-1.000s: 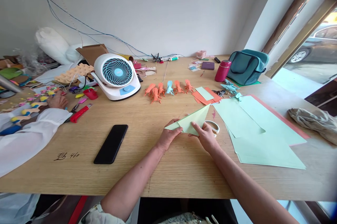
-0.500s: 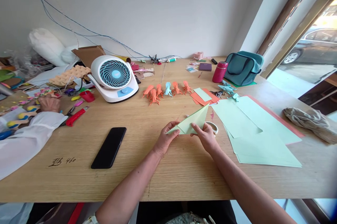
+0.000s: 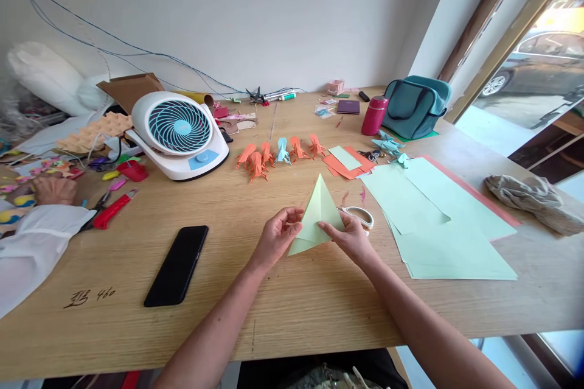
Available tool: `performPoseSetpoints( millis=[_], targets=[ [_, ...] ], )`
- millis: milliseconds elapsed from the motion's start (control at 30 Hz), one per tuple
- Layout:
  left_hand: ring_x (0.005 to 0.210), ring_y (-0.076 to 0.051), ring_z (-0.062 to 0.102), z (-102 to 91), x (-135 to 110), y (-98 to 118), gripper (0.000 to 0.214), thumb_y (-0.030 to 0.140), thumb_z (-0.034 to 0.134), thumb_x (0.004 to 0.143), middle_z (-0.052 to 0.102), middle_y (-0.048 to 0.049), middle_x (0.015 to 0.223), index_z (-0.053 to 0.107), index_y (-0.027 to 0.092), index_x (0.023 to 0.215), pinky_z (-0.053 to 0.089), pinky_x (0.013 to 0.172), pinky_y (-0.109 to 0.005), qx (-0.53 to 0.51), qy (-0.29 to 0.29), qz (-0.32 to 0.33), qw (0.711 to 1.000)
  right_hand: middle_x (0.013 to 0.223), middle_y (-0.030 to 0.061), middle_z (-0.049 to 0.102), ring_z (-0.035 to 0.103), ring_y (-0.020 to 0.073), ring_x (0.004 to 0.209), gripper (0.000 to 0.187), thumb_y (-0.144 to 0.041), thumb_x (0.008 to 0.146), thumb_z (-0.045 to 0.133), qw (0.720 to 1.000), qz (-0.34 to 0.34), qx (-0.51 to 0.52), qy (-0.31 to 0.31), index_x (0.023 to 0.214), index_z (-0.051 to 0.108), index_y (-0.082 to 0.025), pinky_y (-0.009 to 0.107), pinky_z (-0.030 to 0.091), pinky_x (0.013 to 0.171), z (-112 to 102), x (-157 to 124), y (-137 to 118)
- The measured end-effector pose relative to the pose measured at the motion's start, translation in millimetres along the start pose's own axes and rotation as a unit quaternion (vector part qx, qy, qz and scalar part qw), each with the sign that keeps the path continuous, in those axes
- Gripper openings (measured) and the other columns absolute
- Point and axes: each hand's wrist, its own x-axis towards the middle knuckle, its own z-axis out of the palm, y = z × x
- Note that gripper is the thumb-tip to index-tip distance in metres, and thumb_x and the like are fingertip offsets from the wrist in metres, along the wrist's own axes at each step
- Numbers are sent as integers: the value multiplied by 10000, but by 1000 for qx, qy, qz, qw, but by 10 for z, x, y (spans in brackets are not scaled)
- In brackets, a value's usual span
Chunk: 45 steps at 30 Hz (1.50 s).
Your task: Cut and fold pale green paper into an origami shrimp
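You have a folded pale green paper between your two hands, in front of you over the middle of the tabletop. Its point stands upward, a crease runs down from the tip, and a lower corner slants down to the left; whether that corner touches the wood, you cannot tell from here.

Your left hand has its grip closed on the paper's left edge, thumb toward you and fingers curled at the side. Your right hand pinches the right part, its thumb lying across the near face; the fingers behind are mostly hidden.

Just beyond your right hand lies a white loop handle. Farther off, five orange paper figures stand in a loose group with one blue paper figure among them. To their right, a pale green strip lies on orange paper.

Large pale green sheets overlap to your right. On your left lies a black phone, with a white fan beyond it. At far left is another person's hand in a white sleeve, near a red cutter.
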Motion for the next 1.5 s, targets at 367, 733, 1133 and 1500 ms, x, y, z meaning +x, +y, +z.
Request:
performPoseSetpoints(
  millis=[367,733,1133,1500],
  targets=[
    [654,-135,509,18,185,96,171,350,718,833,617,-1,734,692,182,812,404,645,-243,93,14,42,995,700,-8,620,496,140,612,205,-394,768,744,999,-16,28,-21,837,688,-209,262,413,555,25,7,8],
    [1081,-230,480,-60,97,10,183,371,644,918,501,-83,1127,745,247,828,417,962,-347,220,30,232,947,975,37,685,629,186,846,289,-455,881,628,962,129,241,-29,1086,663,-253,317,543,737,32,4,4],
    [1095,-208,589,-24,103,-223,100,279,704,881,640,-77,1081,663,193,909,466,910,-294,-21,-5,105,994,730,-11,668,655,172,704,413,-396,885,675,990,34,124,-50,1261,562,-268,327,515,679,29,-1,31],
    [981,-189,607,-14,105,-227,213,362,747,837,667,-64,996,672,164,864,460,880,-276,-43,15,27,999,737,6,682,633,147,698,350,-484,843,724,983,62,152,-77,1056,633,-221,288,501,692,30,29,103]
  ],
)
